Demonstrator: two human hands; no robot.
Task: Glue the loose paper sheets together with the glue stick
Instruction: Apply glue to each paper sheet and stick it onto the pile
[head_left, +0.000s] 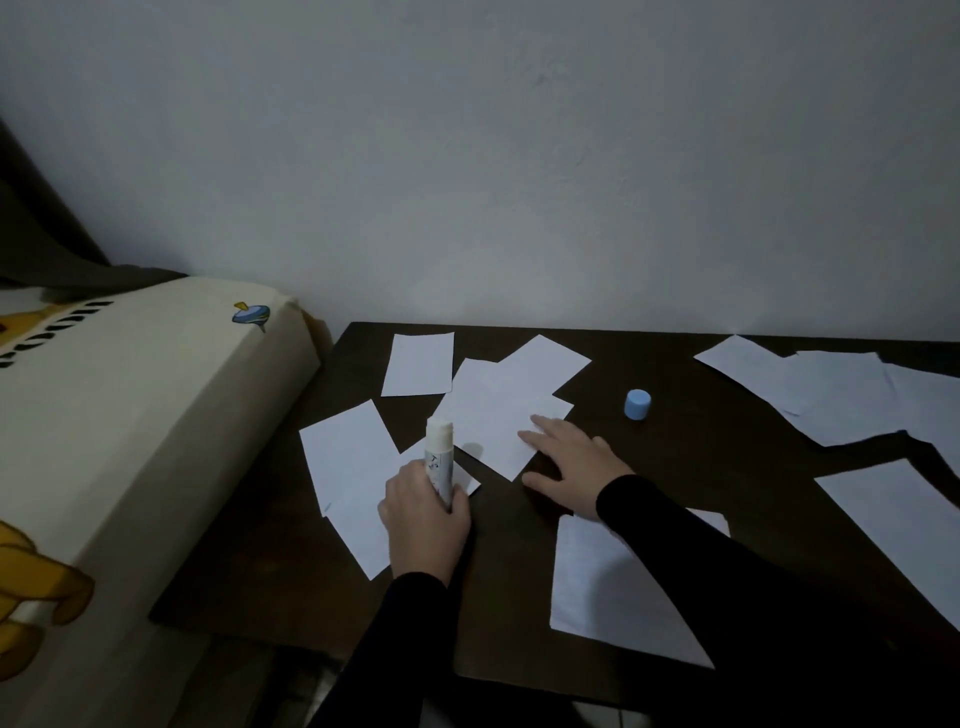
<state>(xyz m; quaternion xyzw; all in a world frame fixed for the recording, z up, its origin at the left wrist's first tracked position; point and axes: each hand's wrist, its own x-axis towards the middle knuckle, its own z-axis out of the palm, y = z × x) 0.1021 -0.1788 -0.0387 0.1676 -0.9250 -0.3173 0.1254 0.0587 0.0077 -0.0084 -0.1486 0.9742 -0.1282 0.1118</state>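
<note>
Standing nearly upright in the lower middle of the frame, the glue stick (439, 457) is a white tube with small dark print on its label and its cap off, the pale glue end pointing up. The left hand (423, 525) grips its lower half, fingers and thumb curled round the barrel, wrist low over the dark table (519, 613) and a black sleeve (400, 639) running down to the bottom edge. Just right of it, the right hand (569, 467) lies flat, fingers straight and slightly spread, fingertips pressing on the pile of overlapping white paper sheets (498, 410) at the centre, its forearm slanting in from the lower right. More loose sheets (348, 457) lie under and left of the glue stick, and others at the right edge. The blue cap (637, 404) stands alone on the table, right of the centre sheets.
</note>
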